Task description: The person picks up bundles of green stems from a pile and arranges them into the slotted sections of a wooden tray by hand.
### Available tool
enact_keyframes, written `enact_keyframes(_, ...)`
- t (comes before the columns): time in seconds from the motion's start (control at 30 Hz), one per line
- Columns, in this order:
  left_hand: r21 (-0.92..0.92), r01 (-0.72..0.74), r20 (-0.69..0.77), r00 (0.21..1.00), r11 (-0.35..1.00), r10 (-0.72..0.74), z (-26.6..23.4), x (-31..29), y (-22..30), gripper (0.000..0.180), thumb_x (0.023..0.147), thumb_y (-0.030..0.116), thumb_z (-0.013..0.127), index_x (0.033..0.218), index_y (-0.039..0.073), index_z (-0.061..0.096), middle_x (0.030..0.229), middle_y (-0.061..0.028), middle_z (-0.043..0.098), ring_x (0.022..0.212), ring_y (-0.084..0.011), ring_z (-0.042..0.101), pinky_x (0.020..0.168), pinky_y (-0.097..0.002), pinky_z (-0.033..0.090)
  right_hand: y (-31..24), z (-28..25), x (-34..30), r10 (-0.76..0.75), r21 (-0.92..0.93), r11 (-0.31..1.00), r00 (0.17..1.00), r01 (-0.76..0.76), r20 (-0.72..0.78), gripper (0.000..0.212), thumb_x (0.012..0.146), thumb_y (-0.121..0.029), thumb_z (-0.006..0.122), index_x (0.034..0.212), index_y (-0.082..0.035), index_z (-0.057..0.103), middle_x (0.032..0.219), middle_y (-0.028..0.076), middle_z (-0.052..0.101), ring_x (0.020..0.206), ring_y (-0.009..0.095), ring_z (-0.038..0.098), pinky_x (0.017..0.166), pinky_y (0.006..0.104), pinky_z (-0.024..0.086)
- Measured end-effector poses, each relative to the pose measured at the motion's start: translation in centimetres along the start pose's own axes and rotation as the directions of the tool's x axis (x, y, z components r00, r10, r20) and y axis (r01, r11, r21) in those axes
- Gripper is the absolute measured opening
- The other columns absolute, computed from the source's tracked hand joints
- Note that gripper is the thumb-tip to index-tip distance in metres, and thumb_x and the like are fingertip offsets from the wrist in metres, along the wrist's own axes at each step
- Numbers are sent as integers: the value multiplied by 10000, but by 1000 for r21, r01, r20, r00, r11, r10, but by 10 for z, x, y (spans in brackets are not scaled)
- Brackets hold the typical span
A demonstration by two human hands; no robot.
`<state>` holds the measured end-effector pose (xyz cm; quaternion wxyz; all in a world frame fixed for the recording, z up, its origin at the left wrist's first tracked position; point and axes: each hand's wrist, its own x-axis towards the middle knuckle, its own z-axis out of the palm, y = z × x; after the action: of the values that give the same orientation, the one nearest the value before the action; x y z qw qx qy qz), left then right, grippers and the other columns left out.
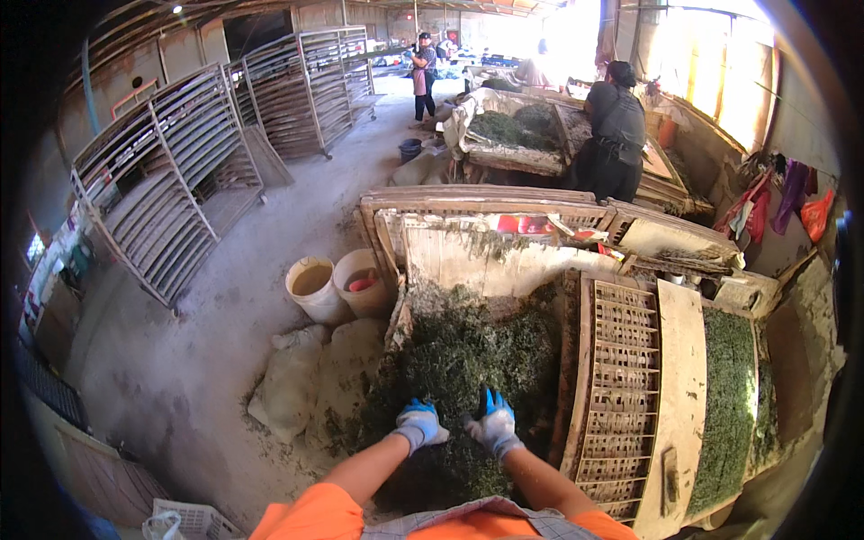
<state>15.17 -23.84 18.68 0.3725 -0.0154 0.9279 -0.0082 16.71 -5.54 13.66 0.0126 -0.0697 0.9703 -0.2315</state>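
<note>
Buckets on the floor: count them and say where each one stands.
2, side by side left of the leaf pile: a cream bucket on the left, a white bucket touching it on the right. A dark tub stands farther back; others may be hidden.

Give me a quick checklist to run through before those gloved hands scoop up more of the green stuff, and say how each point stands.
1. Gloves on both hands: ok. The left hand and right hand both wear white and blue gloves.
2. Hands on the pile of green leaves: ok, both rest on its near side.
3. Leaves actually gripped: cannot tell, the fingers sink into the pile.
4. Woven tray on the right free of leaves: ok, its slats show bare.
5. Leaves kept inside the bin: not ok, some lie spilled on the floor by the sacks.
6. Two buckets clear of the hands: ok, they stand well beyond the pile.
</note>
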Motion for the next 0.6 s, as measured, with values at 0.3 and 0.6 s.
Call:
enact_keyframes(0.3, 193, 38, 70, 996, 980, -53, 25, 55, 19, 760, 812, 537, 533, 1285, -51, 438, 1255, -258, 501, 1104, -412, 540, 890, -524, 451, -18, -51, 65, 294, -268, 949, 782, -169, 549, 999, 735, -478, 675, 1496, -72, 171, 1225, 152, 606, 1063, 314, 613, 897, 408, 485)
enact_keyframes(0.6, 81, -99, 95, 991, 992, 91, -19, -1, 13, 630, 911, 489, 429, 1196, -64, 530, 1224, -280, 532, 1040, -387, 593, 855, -521, 479, -21, -51, 66, 281, -292, 946, 796, -138, 536, 969, 714, -359, 653, 1492, -41, 171, 1181, 137, 635, 1060, 298, 625, 862, 405, 496)
